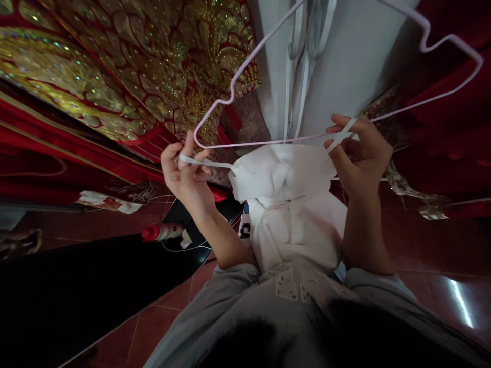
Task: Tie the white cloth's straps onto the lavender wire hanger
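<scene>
A white cloth garment (286,204) hangs in folds in front of my body, below the bottom bar of a pale pink hanger (245,66). My left hand (190,171) has a white strap from the garment's left side looped round its fingers, close to the hanger's left corner. On the other side my right hand (358,153) pinches a second white strap (343,134), which crosses over the hanger's bottom bar. The garment's upper edge lies just under that bar.
Red and gold sequined garments (153,66) hang at the upper left, and dark red fabric (456,138) hangs at the right. A black table (95,286) with a red-capped bottle (163,232) stands at the lower left. White straps (297,87) hang before a grey surface.
</scene>
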`<move>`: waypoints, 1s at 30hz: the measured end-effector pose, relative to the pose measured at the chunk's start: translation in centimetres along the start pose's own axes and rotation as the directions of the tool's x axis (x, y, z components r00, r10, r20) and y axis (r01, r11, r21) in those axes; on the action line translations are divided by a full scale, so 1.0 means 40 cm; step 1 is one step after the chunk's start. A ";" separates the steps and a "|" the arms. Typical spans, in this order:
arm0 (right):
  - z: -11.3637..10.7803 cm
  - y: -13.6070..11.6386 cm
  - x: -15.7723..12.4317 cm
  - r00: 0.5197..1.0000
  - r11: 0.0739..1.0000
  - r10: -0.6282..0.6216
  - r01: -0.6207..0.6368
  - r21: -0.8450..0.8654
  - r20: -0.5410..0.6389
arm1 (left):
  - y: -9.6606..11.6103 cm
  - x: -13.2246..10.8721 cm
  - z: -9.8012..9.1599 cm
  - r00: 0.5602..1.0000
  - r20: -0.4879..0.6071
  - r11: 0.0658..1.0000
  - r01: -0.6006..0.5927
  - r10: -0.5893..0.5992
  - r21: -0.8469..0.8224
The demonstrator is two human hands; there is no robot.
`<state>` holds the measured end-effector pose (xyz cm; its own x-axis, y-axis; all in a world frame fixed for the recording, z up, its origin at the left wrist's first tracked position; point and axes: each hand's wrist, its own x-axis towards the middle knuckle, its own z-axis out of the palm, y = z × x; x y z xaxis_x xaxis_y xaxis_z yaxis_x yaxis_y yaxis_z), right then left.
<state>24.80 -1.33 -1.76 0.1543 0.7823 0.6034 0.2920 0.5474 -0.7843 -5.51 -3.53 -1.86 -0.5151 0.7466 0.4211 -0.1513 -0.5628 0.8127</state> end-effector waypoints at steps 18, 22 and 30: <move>0.002 0.011 -0.007 0.998 1.000 -0.008 0.008 -0.014 0.055 | 0.088 0.124 0.136 0.937 0.348 0.950 -0.132 0.026 0.284; -0.005 0.008 -0.012 0.997 0.999 -0.017 0.019 -0.026 0.076 | 0.082 0.126 0.163 0.946 0.323 0.976 -0.048 -0.025 0.214; 0.011 -0.004 -0.022 0.994 0.997 -0.074 0.076 -0.021 0.075 | -0.056 0.022 0.124 0.996 -0.007 0.992 0.084 -0.085 -0.098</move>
<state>24.20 -1.99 -2.22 0.0606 0.7597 0.6474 0.3225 0.5989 -0.7330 -1.44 0.15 -1.33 -0.5065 0.7893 0.3472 -0.2758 -0.5298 0.8021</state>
